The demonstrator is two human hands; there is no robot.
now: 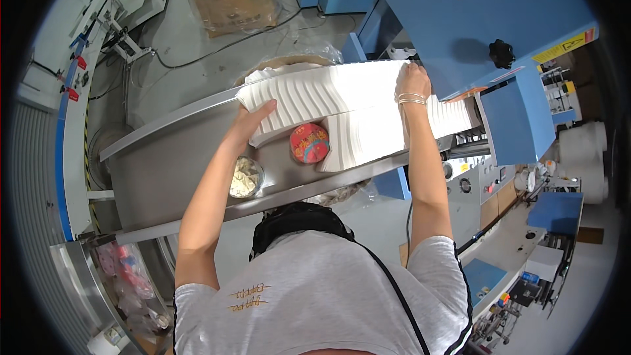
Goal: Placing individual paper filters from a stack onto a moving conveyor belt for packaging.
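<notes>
Two long rows of thin white paper pieces (299,97), packed face to face with wavy edges, lie along the metal trough in front of me. At the left end of the farther row, my left hand (255,118) grips it with the thumb on top; its other fingers are mostly hidden. My right hand (414,84), with bangles at the wrist, has its fingers curled at the far edge of the same row, toward the right. Against the nearer row stands a round red tin or lid (309,143). Close to my left forearm is a clear round container (246,177) with pale pieces inside.
The metal trough (164,177) has raised rims and runs toward a large blue machine (499,20) with a black knob at the right. Beyond it are a plastic-wrapped cardboard box (233,0) and a cable on the floor. Bagged items (128,276) lie at the lower left.
</notes>
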